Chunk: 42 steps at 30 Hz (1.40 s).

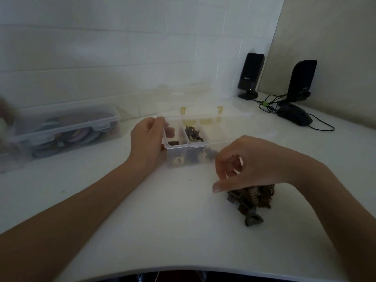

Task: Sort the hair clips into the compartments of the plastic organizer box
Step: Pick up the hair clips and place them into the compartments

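At the far left a blurred shape is cut off by the frame edge, and beside it a closed clear storage box holds coloured things I cannot make out through its lid. My left hand grips the left end wall of the plastic organizer box, thumb outside, fingertips curled over the rim and showing dimly through the plastic. Dark and pale hair clips lie in its compartments; its right part is hidden behind my right hand. That hand hovers with fingers loosely curled; I cannot tell if it holds anything. Beneath it, a pile of brown clips sits on the tabletop, partly covered by my wrist.
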Available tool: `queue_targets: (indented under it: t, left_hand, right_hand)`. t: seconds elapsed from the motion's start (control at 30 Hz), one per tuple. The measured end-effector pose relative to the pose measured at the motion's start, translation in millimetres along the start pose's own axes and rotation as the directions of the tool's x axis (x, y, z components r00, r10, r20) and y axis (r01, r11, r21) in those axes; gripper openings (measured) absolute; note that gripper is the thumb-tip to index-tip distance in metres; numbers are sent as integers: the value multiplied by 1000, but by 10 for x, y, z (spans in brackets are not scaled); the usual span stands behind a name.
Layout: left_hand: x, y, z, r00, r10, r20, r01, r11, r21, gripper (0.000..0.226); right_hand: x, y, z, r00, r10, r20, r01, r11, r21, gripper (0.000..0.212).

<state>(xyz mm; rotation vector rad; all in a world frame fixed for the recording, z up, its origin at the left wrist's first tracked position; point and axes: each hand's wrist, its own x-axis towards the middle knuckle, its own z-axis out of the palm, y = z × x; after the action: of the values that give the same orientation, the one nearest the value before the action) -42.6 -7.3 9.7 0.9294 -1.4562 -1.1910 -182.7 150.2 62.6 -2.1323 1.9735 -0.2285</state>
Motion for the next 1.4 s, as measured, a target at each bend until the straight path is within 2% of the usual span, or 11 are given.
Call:
queue_targets:
  t: [0.23, 0.4, 0.57, 0.77, 0.87, 0.97, 1.07, 1.13, 1.27, 1.33, 1.4]
  left_hand:
    - [-8, 4, -4, 1000, 10, -4, -10, 1000, -1, 25]
    - [-10, 10, 2, 1000, 3, -3, -3, 1000, -16, 24]
    - [-35, 1, 13, 995, 96, -15, -95, 995, 38, 26]
    - [-33, -26, 27, 988, 154, 6, -154, 985, 76, 24]
    - [-45, -26, 36, 984, 178, 22, -179, 979, 95, 25]
    - [-66, -28, 42, 977, 205, 63, -212, 969, 123, 27]
    - [-78, -41, 45, 972, 214, 99, -226, 965, 131, 24]
    - [-93, -33, 52, 967, 230, 110, -244, 959, 147, 22]
    - [-107, -18, 75, 964, 245, 101, -257, 956, 139, 19]
    - [-96, -29, 65, 968, 228, 101, -240, 962, 127, 20]
    - [-86, -40, 57, 972, 208, 112, -220, 969, 116, 19]
  right_hand:
    - [-21, 31, -13, 975, 115, 192, -129, 989, 65, 27]
    - [-29, 20, -9, 977, 95, 190, -115, 988, 99, 13]
    - [27, 47, -2, 1000, 20, 23, -25, 975, 220, 5]
    - [39, 40, -6, 990, -68, -125, 119, 878, 463, 11]
    - [54, 12, -29, 931, -67, -359, 260, 812, 522, 14]
    - [108, -22, 16, 807, -19, -591, 341, 832, 439, 15]
    - [183, -73, 122, 717, -56, -695, 345, 894, 285, 15]
    - [258, -93, 207, 704, -95, -704, 346, 911, 223, 14]
    - [395, -21, 339, 755, -139, -641, 198, 980, 22, 16]
    - [387, 41, 344, 752, -140, -644, 190, 982, 7, 21]
    - [355, 81, 320, 762, -99, -640, 191, 978, 77, 36]
